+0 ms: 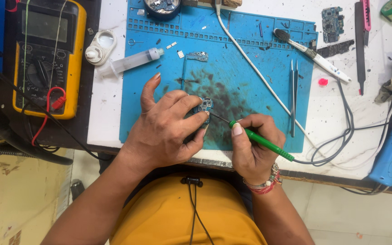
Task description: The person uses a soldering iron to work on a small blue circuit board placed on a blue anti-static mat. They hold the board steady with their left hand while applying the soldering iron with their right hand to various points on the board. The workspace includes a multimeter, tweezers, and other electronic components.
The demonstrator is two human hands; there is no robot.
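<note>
- Both hands are low on the blue work mat (259, 54), close together near its front edge
- My left hand (166, 129) is curled over a small circuit board (203, 107), fingers pinching it down against the mat; only the board's top corner peeks out past the fingertips
- My right hand (252, 145) is wrapped tight around a green-handled soldering iron (262, 140), thumb laid along the handle; its thin dark tip meets the board's edge right at the left fingertips
- I see the iron's cable running off right across the white counter (107, 104)
- Dark smudges stain the mat just behind the board
- A pair of tweezers (293, 97) lies upright on the mat, just right of my right hand, not touched
- Farther back, a second small board (198, 56) sits on the mat, well apart from the one I'm holding
- A clear syringe (132, 61) lies across the mat's left edge, and a yellow multimeter (48, 54) sits beyond it at far left
- A white brush (311, 54) lies slanted at the mat's back right corner
</note>
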